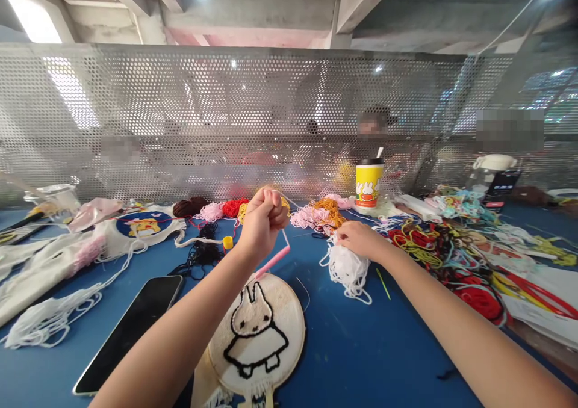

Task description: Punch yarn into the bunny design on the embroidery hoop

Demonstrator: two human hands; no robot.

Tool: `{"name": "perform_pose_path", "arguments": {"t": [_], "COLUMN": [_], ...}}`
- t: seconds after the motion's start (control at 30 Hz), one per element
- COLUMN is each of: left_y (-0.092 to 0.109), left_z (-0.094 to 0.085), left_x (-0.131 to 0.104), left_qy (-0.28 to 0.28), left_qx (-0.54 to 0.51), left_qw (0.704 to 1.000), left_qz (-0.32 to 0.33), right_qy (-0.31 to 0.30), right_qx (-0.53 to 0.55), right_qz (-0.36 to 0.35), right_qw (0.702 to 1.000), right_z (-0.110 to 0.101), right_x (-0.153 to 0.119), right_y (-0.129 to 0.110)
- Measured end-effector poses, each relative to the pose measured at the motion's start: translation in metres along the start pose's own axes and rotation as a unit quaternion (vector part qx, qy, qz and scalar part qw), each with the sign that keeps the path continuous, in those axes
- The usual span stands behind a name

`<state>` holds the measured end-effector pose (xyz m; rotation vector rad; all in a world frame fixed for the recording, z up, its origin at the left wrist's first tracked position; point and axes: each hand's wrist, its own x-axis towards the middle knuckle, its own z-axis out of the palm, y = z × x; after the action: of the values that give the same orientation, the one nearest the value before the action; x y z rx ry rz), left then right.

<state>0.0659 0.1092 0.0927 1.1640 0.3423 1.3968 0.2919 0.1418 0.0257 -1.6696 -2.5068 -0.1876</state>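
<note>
My left hand (265,220) is raised in a closed fist around a strand of white yarn. From the fist the strand drops to the end of a pink punch needle (273,261), which sits at a slant just above the hoop. The embroidery hoop (293,342) lies on the table, its cloth showing a rabbit outlined in black with a filled cream head. My right hand (359,239) pinches the top of a loose bundle of white yarn (347,271); its fingertips are partly hidden. A thin green stick (383,284) lies beside that bundle.
A black phone (130,336) lies at left, near white yarn (49,321). Coloured yarn heaps (418,245) and red-handled scissors (542,293) are at right. A yellow cup (368,185) stands behind, before a perforated metal screen (271,107).
</note>
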Motion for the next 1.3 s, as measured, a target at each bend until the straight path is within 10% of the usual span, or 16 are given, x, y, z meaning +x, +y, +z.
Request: {"name": "perform_pose_path", "arguments": {"t": [0.33, 0.57, 0.83, 1.3], "left_y": [-0.010, 0.002, -0.030, -0.037], "left_z": [-0.011, -0.007, -0.014, -0.005], "left_x": [0.004, -0.007, 0.001, -0.006], "left_qy": [-0.140, -0.375, -0.137, -0.060], "left_qx": [0.137, 0.296, 0.417, 0.511], "left_qw": [0.962, 0.815, 0.890, 0.857], "left_qz": [-0.188, -0.327, -0.125, 0.033], "right_qy": [0.227, 0.313, 0.286, 0.191], "right_qx": [0.095, 0.194, 0.273, 0.472], "right_qz": [0.042, -0.002, -0.076, -0.093], "right_qw": [0.968, 0.930, 0.916, 0.856], "right_z": [-0.019, -0.042, -0.055, -0.052], "right_x": [0.004, -0.005, -0.013, -0.011], "right_y": [-0.004, -0.022, -0.047, -0.054]}}
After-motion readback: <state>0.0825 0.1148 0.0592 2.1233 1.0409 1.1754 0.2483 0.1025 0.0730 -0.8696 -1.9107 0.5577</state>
